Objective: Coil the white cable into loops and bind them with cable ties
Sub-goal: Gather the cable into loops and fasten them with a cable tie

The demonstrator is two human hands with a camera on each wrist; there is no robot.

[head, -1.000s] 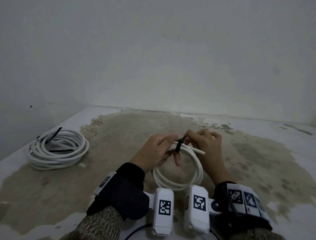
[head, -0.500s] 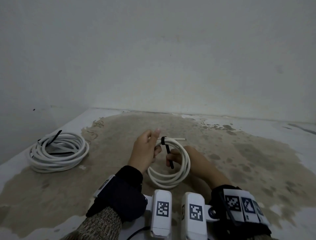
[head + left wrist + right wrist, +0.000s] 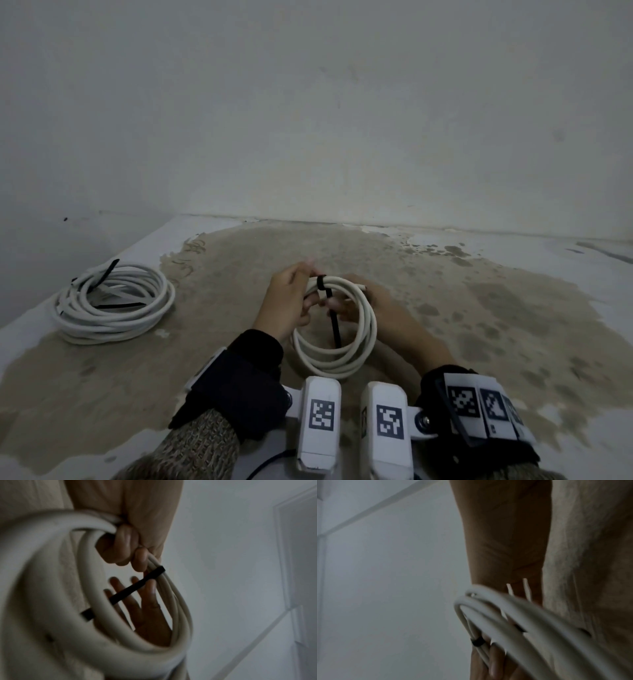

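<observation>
Landmark for all positions: the held white coil (image 3: 337,329).

Nearest the camera, two wrist rigs with square printed markers (image 3: 321,414) sit just below the coil. The coil is held upright, clear of the surface, between both hands.

Left hand (image 3: 287,305): on the coil's left upper arc. Fingers curled round the bundled strands just beside the tie band; the left wrist view confirms the grip. Judgement: this clamps the loops together so they cannot spring apart while the tie is tightened.

Black cable tie (image 3: 322,283): wrapped round the strands at the coil's top; its long tail hangs down across the coil's opening, lower end near the bottom arc.

Right hand (image 3: 356,308): behind and through the coil's right side. In the left wrist view its fingers (image 3: 150,588) look fairly straight and spread, lying against the tail. Whether they pinch it cannot be told. Probably placed to draw the tail snug.

A cut cable end projects from the coil's top right.

Well to the left of the held coil, a second, larger white coil (image 3: 113,301) lies flat, already bound with black ties.

Surface (image 3: 479,308): pale, worn to a tan patch beneath and beyond the coil. Behind it, a bare grey-white wall (image 3: 342,120); light is dim.
</observation>
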